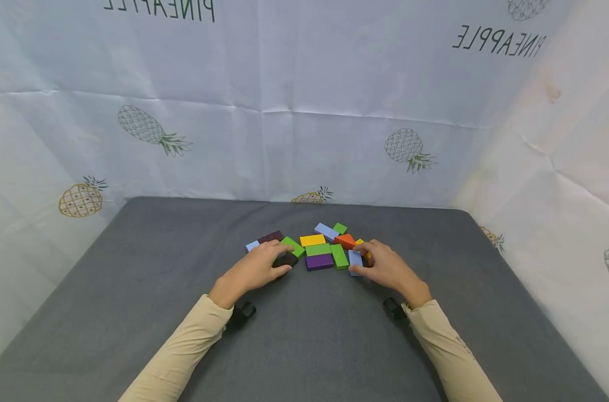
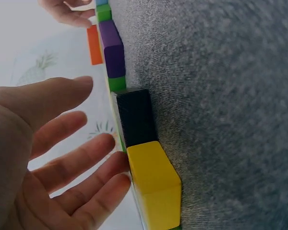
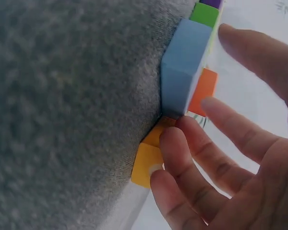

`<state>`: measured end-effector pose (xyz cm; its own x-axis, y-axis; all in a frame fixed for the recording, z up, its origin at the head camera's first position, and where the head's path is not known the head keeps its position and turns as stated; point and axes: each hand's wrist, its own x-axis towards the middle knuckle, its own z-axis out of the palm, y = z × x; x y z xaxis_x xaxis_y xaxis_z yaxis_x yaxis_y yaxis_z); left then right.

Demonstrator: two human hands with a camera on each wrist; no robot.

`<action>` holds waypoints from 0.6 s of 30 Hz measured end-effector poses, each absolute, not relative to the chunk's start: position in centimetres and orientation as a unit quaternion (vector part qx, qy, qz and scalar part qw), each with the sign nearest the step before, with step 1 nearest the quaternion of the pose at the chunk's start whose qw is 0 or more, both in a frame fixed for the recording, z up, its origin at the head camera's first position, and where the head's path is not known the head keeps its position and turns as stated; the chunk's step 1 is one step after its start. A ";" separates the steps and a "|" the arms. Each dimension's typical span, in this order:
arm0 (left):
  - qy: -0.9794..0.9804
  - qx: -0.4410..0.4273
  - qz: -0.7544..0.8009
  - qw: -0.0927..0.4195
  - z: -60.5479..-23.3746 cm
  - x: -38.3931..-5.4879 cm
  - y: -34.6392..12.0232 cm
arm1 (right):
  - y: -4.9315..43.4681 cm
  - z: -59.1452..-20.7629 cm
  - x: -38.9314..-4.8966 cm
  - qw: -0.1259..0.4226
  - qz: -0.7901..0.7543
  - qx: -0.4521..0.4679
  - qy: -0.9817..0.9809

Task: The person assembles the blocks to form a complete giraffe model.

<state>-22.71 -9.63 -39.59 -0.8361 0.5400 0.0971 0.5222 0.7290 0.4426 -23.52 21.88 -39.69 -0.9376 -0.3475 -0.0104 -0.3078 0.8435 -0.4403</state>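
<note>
My left hand (image 1: 258,263) hovers at the left end of a cluster of coloured wooden blocks, fingers loosely bent and thumb apart. Closest to it are a black block (image 1: 288,259) and a green block (image 1: 295,247); in the left wrist view its fingertips come up to a yellow block (image 2: 156,187). At the right end, my right hand (image 1: 385,267) spreads thumb and fingers over a light blue block (image 1: 355,261). The right wrist view has its lower fingertips at a yellow block (image 3: 148,165), with the thumb apart from the light blue block. Neither hand visibly grips anything.
Between the hands lie a purple block (image 1: 319,262), a green block (image 1: 339,257), a yellow block (image 1: 312,240) and an orange-red block (image 1: 345,240). Behind are a light blue block (image 1: 327,231) and a dark brown block (image 1: 270,237). A grey cloth (image 1: 304,335) covers the table.
</note>
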 end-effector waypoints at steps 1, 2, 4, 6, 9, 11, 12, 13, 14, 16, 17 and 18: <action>0.929 0.286 0.233 0.024 -39.6 -22.7 -9.7 | 21.8 -39.7 -23.6 0.046 -0.225 -0.173 0.958; 0.929 0.287 0.233 0.029 -39.7 -22.7 -9.7 | 21.8 -39.8 -23.6 0.047 -0.225 -0.172 0.958; 0.929 0.287 0.231 0.036 -39.8 -22.7 -9.7 | 21.8 -39.8 -23.7 0.051 -0.228 -0.170 0.957; 0.930 0.287 0.229 0.040 -39.9 -22.7 -9.8 | 21.8 -39.8 -23.8 0.059 -0.231 -0.166 0.957; 0.931 0.282 0.228 0.046 -39.9 -22.7 -9.7 | 21.8 -39.7 -24.0 0.073 -0.237 -0.165 0.955; 0.932 0.279 0.227 0.052 -39.8 -22.7 -9.7 | 21.8 -39.6 -24.1 0.083 -0.242 -0.165 0.952; 0.932 0.278 0.226 0.057 -39.8 -22.7 -9.7 | 21.8 -39.6 -24.1 0.088 -0.244 -0.165 0.951; 0.932 0.278 0.223 0.062 -39.7 -22.7 -9.7 | 21.8 -39.5 -24.1 0.092 -0.245 -0.166 0.951; 0.932 0.281 0.218 0.064 -39.7 -22.7 -9.7 | 21.8 -39.5 -24.1 0.095 -0.244 -0.165 0.951; 0.931 0.289 0.211 0.069 -39.6 -22.7 -9.7 | 21.9 -39.5 -24.0 0.098 -0.239 -0.167 0.951; 0.931 0.292 0.208 0.070 -39.6 -22.7 -9.7 | 21.9 -39.5 -24.0 0.096 -0.235 -0.169 0.952; 0.930 0.297 0.205 0.070 -39.6 -22.7 -9.7 | 21.8 -39.5 -24.0 0.093 -0.232 -0.170 0.953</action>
<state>-22.72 -9.68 -39.57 -0.8141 0.5806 -0.0084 0.5232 0.7398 0.4231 -24.00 21.83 -39.51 -0.9246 -0.3681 -0.0983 -0.2819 0.8344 -0.4736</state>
